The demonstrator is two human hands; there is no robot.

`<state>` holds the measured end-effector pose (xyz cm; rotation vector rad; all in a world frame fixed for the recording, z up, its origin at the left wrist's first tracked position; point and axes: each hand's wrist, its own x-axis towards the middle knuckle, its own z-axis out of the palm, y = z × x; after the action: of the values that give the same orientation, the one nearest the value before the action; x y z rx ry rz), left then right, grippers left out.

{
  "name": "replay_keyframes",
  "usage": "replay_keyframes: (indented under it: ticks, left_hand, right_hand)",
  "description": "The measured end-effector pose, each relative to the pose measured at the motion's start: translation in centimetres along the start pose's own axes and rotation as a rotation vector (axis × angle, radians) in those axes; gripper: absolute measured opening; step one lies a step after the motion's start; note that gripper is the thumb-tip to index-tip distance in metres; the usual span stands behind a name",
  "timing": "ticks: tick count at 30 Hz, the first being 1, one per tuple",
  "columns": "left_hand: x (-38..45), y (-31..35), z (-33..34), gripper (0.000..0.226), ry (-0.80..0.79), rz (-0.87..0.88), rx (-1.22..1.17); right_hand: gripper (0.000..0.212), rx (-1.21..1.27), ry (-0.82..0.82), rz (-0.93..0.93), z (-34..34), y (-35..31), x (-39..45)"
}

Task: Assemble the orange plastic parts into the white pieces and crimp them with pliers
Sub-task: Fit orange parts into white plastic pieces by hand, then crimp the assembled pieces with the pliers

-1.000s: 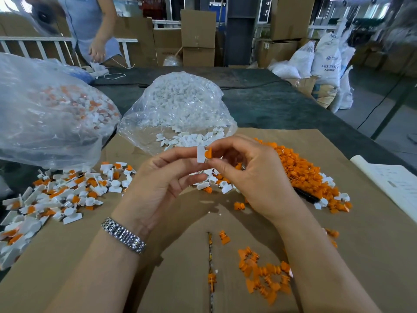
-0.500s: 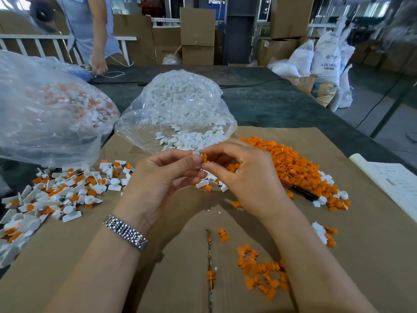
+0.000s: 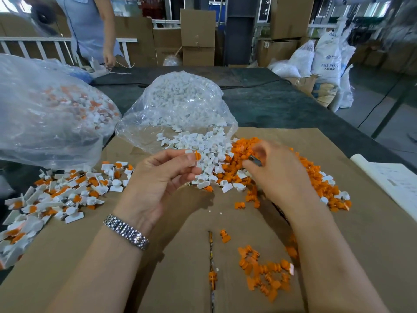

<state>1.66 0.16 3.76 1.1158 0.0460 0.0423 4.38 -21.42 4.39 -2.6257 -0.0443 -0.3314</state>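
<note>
Between the left hand's (image 3: 162, 177) thumb and fingertips sits a small white plastic piece with an orange plastic insert (image 3: 195, 156), pinched tight above the brown cardboard-covered surface (image 3: 90, 256). Right hand (image 3: 277, 175) is blurry, curled round a dark thin tool (image 3: 256, 160) over the pile of loose orange plastic parts (image 3: 316, 170). Clear bag of white pieces (image 3: 180, 105) lies just behind, finished ones (image 3: 67, 190) heaped left.
</note>
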Motion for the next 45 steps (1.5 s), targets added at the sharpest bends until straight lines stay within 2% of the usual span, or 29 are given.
replay_keyframes:
  ticks: [2, 4, 10, 12, 16, 19, 21, 23, 27, 33, 40, 45]
  left_hand:
    - [0.1, 0.0, -0.2, 0.016, -0.006, -0.001, -0.036]
    - [0.2, 0.0, -0.4, 0.019, -0.004, -0.003, -0.069]
    - [0.4, -0.2, -0.8, 0.021, 0.032, 0.002, -0.122]
    - [0.4, -0.2, -0.8, 0.022, 0.053, 0.003, -0.113]
    - [0.3, -0.2, -0.6, 0.018, 0.081, 0.019, -0.087]
    - [0.1, -0.3, -0.2, 0.013, 0.096, 0.041, -0.085]
    - [0.0, -0.4, 0.0, 0.017, 0.095, 0.053, -0.095]
    - [-0.1, -0.4, 0.1, 0.020, 0.102, 0.061, -0.095]
    - [-0.1, -0.5, 0.5, 0.006, 0.099, 0.095, -0.042]
    - [-0.2, -0.8, 0.6, 0.005, 0.137, 0.143, 0.071]
    - [-0.2, -0.8, 0.6, 0.002, 0.153, 0.162, 0.152]
    - [-0.2, -0.8, 0.5, 0.001, 0.163, 0.125, 0.108]
  right_hand:
    - [0.043, -0.224, -0.172, 0.197, -0.1, 1.0, 0.2]
    - [0.045, -0.283, -0.278, 0.257, -0.2, 1.3, 0.2]
    - [0.043, -0.355, -0.257, 0.209, -0.1, 0.7, -0.1]
    - [0.037, -0.239, -0.230, 0.202, -0.2, 0.7, 0.0]
    - [0.030, 0.150, -0.207, 0.143, -1.4, -0.2, -0.3]
    - [0.019, 0.504, -0.415, 0.107, -2.3, -2.0, -1.4]
    - [0.021, 0.573, -0.571, 0.079, -2.3, -3.2, -2.2]
    - [0.024, 0.550, -0.624, 0.039, -1.8, -3.9, -2.7]
    - [0.024, 0.541, -0.612, -0.012, -1.6, -4.5, -3.2]
    - [0.028, 0.463, -0.576, -0.071, -1.1, -4.6, -3.3]
    - [0.043, 0.344, -0.455, -0.118, -0.2, -4.7, -3.5]
    - [0.053, 0.227, -0.341, -0.124, 0.4, -5.0, -3.4]
